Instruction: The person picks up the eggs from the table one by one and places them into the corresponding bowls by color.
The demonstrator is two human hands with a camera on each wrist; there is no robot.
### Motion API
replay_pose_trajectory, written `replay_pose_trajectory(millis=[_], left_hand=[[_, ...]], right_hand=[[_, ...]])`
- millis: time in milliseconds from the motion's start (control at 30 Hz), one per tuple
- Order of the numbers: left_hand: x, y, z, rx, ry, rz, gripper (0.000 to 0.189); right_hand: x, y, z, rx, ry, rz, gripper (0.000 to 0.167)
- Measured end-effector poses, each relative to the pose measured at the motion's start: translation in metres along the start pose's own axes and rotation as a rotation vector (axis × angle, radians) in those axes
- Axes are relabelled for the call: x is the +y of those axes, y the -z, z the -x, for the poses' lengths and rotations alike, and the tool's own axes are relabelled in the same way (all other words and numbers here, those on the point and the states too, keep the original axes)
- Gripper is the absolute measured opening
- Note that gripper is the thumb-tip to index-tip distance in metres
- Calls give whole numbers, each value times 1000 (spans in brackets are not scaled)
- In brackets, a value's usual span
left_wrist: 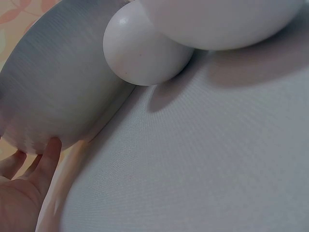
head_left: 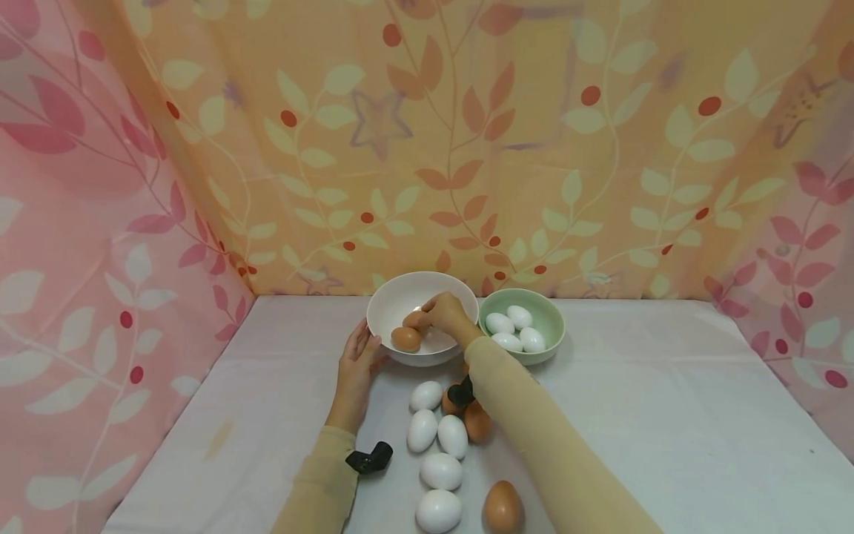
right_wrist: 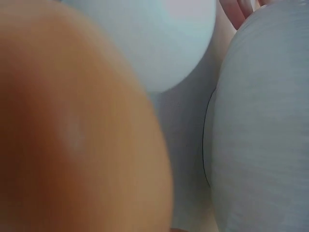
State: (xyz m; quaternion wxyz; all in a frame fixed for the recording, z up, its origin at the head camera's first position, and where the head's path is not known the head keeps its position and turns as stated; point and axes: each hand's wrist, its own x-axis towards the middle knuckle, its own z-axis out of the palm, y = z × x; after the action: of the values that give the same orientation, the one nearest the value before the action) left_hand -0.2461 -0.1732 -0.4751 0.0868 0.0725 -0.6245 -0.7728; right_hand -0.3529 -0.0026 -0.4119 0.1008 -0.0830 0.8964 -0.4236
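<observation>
A white bowl (head_left: 390, 297) stands near the back of the table, with brown eggs (head_left: 406, 340) inside. The left hand (head_left: 355, 371) rests at its left side; in the left wrist view the thumb (left_wrist: 52, 147) and fingertips touch the outer wall. Reaching over the right rim, the right hand (head_left: 448, 313) pinches a brown egg (head_left: 415, 321) low in the bowl, beside another. The right wrist view shows the bowl's outer wall (right_wrist: 265, 121) and a large, close brown egg (right_wrist: 82, 125), but not the pinching fingers.
A green bowl (head_left: 552, 326) holding several white eggs (head_left: 519, 317) stands close on the right. In front lie several white eggs (head_left: 440, 472) and several brown eggs (head_left: 477, 423), partly under the right sleeve (head_left: 534, 437). One brown egg (head_left: 503, 508) lies nearest. Patterned cloth (head_left: 307, 185) hangs behind.
</observation>
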Motion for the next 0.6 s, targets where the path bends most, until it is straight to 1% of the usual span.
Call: replay_pose_trajectory(millis=[67, 133, 200, 267, 333, 400, 500, 600], left_hand=[[0, 0, 0, -1, 4, 2, 58], [0, 1, 0, -7, 7, 1, 58], [-1, 1, 1, -12, 13, 1, 58], [-1, 2, 1, -13, 12, 0, 58], [-1, 2, 2, -12, 8, 4, 58], [0, 1, 2, -11, 10, 11, 57], [0, 0, 2, -19, 7, 16, 58], [0, 0, 1, -10, 5, 7, 58]], right_hand=[[0, 0, 0, 3, 5, -1, 33], [-1, 0, 2, 25, 17, 0, 29], [-2, 2, 6, 58, 52, -3, 26], [-5, 7, 12, 92, 103, -16, 25], [-7, 15, 24, 105, 165, -62, 26], [-7, 26, 40, 87, 211, -123, 27], [1, 42, 68, 32, 223, -205, 29], [12, 55, 95, -4, 201, -244, 33]])
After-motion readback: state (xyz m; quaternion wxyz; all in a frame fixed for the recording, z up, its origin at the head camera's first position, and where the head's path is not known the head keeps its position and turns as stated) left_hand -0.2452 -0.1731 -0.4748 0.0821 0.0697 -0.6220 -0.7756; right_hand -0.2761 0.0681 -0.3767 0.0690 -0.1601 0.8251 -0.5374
